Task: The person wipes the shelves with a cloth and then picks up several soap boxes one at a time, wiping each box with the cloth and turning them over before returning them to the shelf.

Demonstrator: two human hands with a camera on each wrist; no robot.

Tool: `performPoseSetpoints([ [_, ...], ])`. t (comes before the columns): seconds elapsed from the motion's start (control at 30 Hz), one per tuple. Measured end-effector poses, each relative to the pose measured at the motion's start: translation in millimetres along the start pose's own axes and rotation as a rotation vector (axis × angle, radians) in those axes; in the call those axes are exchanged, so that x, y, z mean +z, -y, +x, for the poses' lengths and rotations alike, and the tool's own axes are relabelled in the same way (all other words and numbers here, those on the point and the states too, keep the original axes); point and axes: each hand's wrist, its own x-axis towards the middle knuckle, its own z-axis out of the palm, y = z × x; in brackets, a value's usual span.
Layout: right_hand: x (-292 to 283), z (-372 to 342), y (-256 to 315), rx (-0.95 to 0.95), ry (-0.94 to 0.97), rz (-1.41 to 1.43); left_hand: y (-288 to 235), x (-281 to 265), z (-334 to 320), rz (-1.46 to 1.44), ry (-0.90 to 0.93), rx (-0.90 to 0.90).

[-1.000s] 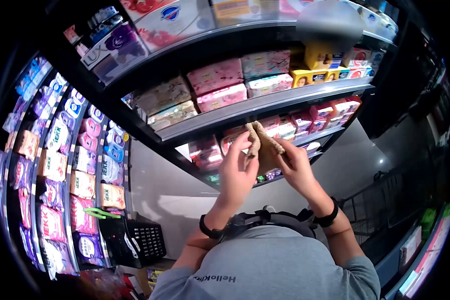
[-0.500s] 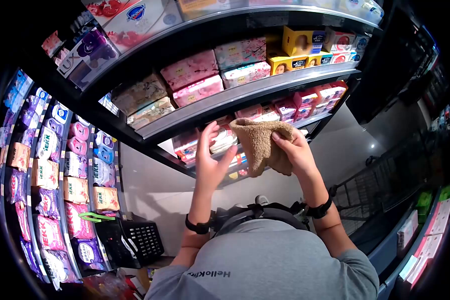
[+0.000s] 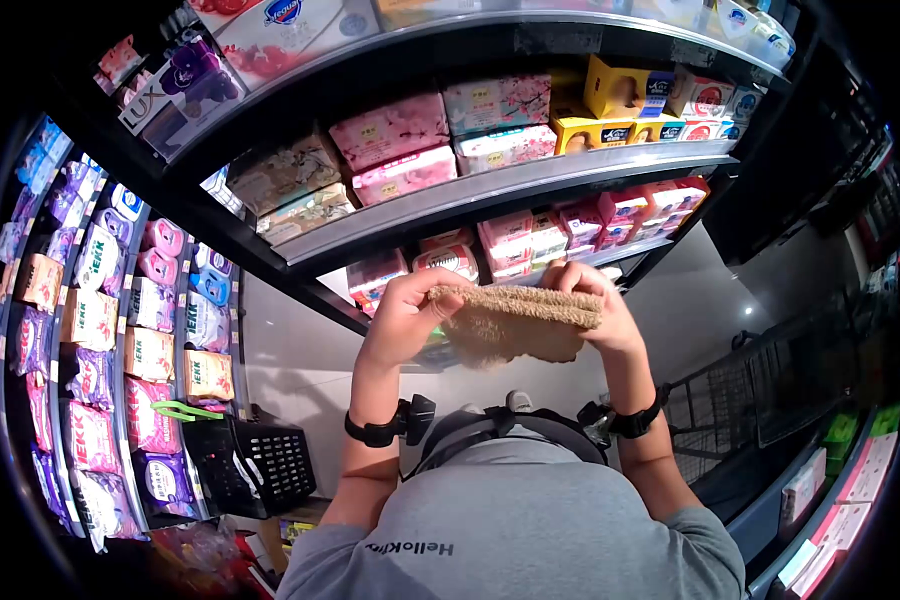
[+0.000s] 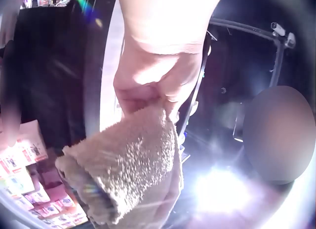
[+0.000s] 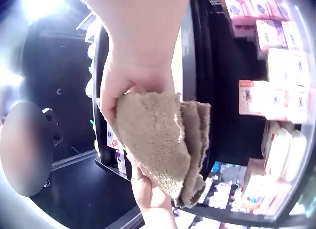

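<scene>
A tan terry towel (image 3: 515, 320), folded over in layers, is stretched level between both hands in front of the shelf. My left hand (image 3: 406, 318) pinches one end of it, thumb on the near side. At the other end, my right hand (image 3: 602, 305) grips the cloth with its fingers curled. In the left wrist view the towel (image 4: 133, 165) hangs below the left hand (image 4: 153, 81). From the right wrist, the towel's (image 5: 153, 135) folded layers show along one edge, and the right hand (image 5: 138, 81) holds its top.
A shelf (image 3: 510, 180) with boxed soaps and pink packs (image 3: 390, 130) stands ahead. Bagged goods (image 3: 95, 320) fill a rack on the left, where a black basket (image 3: 280, 470) with a green handle sits. To the right is a wire cart (image 3: 720, 400).
The left hand let go of the towel, then took hold of it again. The towel went from hanging spread in the right hand to a folded strip held at both ends.
</scene>
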Motion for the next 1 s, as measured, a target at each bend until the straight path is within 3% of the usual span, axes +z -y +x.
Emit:
performPoseSetpoints([
  [0.13, 31, 2, -3, 0.280, -0.032, 0.379, -18, 25, 12, 0.149, -0.139, 0.041],
  [0.2, 16, -8, -23, 0.452, -0.050, 0.355, -14, 25, 14, 0.324, -0.175, 0.067],
  [0.23, 31, -11, -23, 0.493, -0.213, 0.402, -14, 23, 15, 0.350, -0.209, 0.058],
  [0.3, 24, -8, -28, 0.519, -0.172, 0.601, -11, 15, 13, 0.399, -0.256, -0.023],
  [0.4, 20, -9, -33, 0.568, -0.210, 0.698, 6, 8, 16, 0.371, -0.299, 0.005],
  [0.47, 17, -4, -34, 0.615, -0.304, 0.549, 2, 8, 16, 0.539, -0.379, -0.028],
  [0.53, 16, 0, -23, 0.502, -0.422, 0.075, 8, 5, 17, 0.561, -0.428, 0.017],
  [0.6, 4, 10, 5, 0.408, -0.483, 0.062, 0, -1, 23, 0.670, -0.379, 0.146],
  [0.67, 2, 18, 36, 0.232, -0.517, 0.025, -14, -1, 36, 0.878, -0.343, 0.420],
  [0.73, -9, 23, 37, 0.319, -0.374, -0.377, -34, 3, 60, 1.012, -0.269, 0.626],
  [0.8, -8, 27, 49, 0.320, -0.209, -0.520, -44, 3, 90, 1.067, -0.281, 0.796],
  [0.83, -3, 29, 67, 0.264, -0.366, -0.504, -54, 4, 106, 1.185, -0.289, 0.798],
  [0.87, 1, 30, 79, 0.142, -0.587, -0.309, -62, 5, 117, 1.309, -0.309, 0.798],
  [0.93, -12, 25, 78, -0.261, -0.725, -0.661, -69, 11, 132, 1.525, -0.224, 0.324],
  [0.97, -8, 23, 75, -0.169, -0.679, -0.833, -73, 10, 141, 1.461, -0.142, 0.168],
  [1.0, 5, 19, 80, 0.028, -0.476, -0.917, -62, 7, 149, 1.430, -0.137, 0.183],
])
